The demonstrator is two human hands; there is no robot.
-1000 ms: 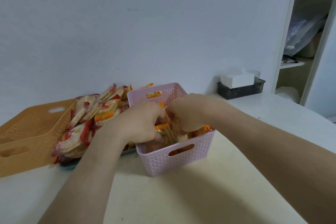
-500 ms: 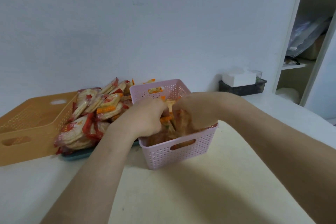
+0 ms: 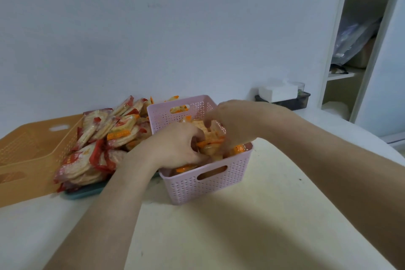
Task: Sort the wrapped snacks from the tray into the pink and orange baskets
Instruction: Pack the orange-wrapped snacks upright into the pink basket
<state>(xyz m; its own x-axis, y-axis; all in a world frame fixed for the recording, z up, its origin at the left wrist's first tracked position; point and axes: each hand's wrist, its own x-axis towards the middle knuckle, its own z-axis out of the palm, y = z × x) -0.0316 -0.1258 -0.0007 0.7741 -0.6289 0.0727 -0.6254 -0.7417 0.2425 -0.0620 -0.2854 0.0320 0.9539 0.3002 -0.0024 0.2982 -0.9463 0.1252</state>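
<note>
A pink basket point(image 3: 210, 186) stands in the middle of the table with orange-wrapped snacks point(image 3: 210, 143) inside. Both hands are down in it. My left hand point(image 3: 175, 147) curls its fingers around orange-wrapped snacks at the basket's left side. Over the far right part, my right hand point(image 3: 232, 120) pinches snacks with curled fingers. Left of the basket, a teal tray point(image 3: 84, 192) carries a heap of red-wrapped and orange-wrapped snacks point(image 3: 98, 138). An orange basket point(image 3: 26, 160) sits at the far left, and its visible inside holds nothing.
A dark box with a white tissue pack point(image 3: 281, 95) stands by the wall at the back right. An open white cupboard point(image 3: 350, 68) with a plastic bag is further right. The table's rounded edge runs along the right.
Both hands stayed in the pink basket and shifted the snacks inside. My right hand rose a little and my left hand turned around the packs.
</note>
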